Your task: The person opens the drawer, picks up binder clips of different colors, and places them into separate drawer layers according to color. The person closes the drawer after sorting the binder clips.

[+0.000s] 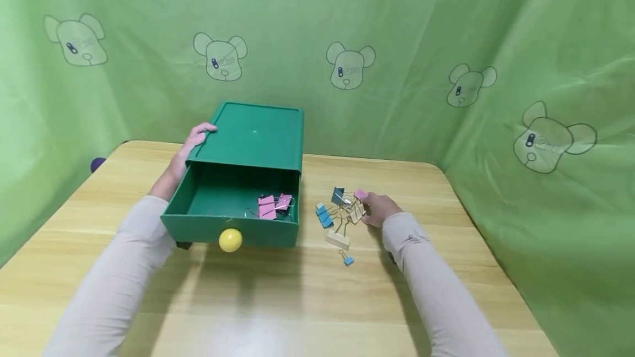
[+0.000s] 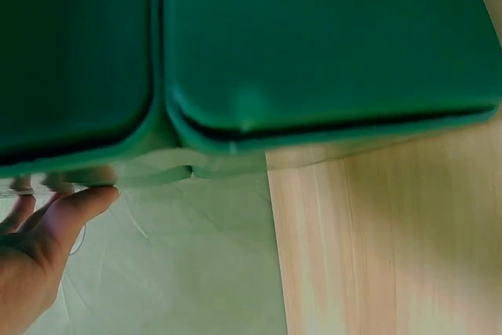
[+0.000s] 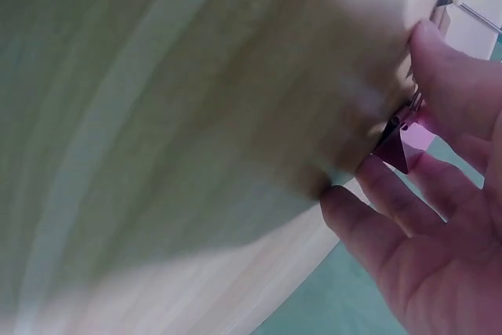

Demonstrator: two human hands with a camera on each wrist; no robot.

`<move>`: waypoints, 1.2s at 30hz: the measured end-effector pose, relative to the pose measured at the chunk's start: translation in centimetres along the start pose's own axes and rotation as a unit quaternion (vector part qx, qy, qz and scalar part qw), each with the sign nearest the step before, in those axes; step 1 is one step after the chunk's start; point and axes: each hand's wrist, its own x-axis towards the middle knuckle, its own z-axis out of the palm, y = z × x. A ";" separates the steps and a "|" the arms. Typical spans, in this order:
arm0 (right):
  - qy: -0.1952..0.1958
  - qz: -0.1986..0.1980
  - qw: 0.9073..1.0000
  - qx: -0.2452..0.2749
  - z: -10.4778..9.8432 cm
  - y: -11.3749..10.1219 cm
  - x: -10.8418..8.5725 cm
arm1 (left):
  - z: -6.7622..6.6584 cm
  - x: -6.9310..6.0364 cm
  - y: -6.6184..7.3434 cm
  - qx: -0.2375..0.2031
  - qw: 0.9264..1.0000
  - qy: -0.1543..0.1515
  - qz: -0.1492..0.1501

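A green drawer box [image 1: 258, 131] stands with its drawer [image 1: 198, 225] pulled out, a yellow knob [image 1: 230, 240] on the front. Inside the drawer, at its right, lie pink binder clips [image 1: 267, 208]. My left hand [image 1: 197, 135] rests against the box's left side, fingertips at the top edge; in the left wrist view the left hand [image 2: 43, 245] shows at lower left. Beside a pile of clips, my right hand [image 1: 379, 209] has its fingers around a pink binder clip [image 3: 404, 145]. The thumb lies by a cream binder clip [image 3: 474, 1]; the fingers partly hide the pink one.
Right of the box lie a dark binder clip [image 1: 338, 196], a blue binder clip [image 1: 324, 216], a cream binder clip [image 1: 338, 239] and a small blue clip [image 1: 349, 261]. The wooden table [image 1: 238, 313] is bordered by a green curtain [image 1: 387, 120]. A purple round thing [image 1: 97, 164] shows at far left.
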 end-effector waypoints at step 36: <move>0.010 0.019 0.999 0.031 0.0 0.1 0.1 | 0.0 0.1 0.1 -0.007 1.000 0.003 0.006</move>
